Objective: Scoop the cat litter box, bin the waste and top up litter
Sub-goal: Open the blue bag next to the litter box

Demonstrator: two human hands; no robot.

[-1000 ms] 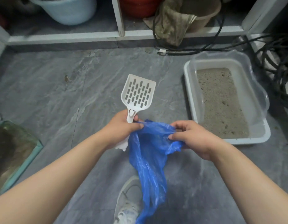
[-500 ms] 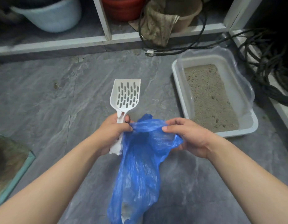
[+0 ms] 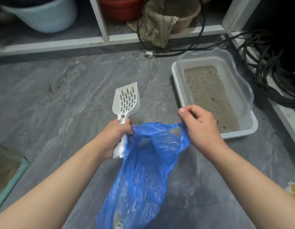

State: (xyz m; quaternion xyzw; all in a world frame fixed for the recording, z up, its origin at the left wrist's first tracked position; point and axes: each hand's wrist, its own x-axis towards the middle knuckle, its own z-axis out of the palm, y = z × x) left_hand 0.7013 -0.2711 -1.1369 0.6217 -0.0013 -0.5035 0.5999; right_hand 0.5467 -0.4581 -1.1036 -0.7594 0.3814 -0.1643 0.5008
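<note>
The left hand (image 3: 114,136) is curled round the handle of a white slotted scoop (image 3: 127,100), whose blade stands up and away toward twelve o'clock from the fist. The same hand pinches one edge of a blue plastic bag (image 3: 143,171) between thumb and fingers. The right hand (image 3: 199,124), at three o'clock from the left, has its fingers curled and grips the bag's other handle loop, which wraps behind the palm. Between the two hands the bag's mouth is stretched partly open, and the rest of the bag hangs down toward six o'clock over the grey floor (image 3: 60,104).

The litter box (image 3: 176,76), a white tray with a clear raised rim, sits on the floor at one o'clock from the right hand, just beyond its knuckles. Grey litter (image 3: 208,90) covers its bottom; a few darker lumps show in it, too small to make out for sure.

The right hand covers the near left corner of the box. The bag's lower end runs out of the bottom edge, and a pale shape shows dimly through the plastic there; what it is cannot be told. The scoop's handle is mostly hidden inside the left fist, with only its tip poking out below. Black cables (image 3: 275,83) lie coiled at three o'clock from the box.
</note>
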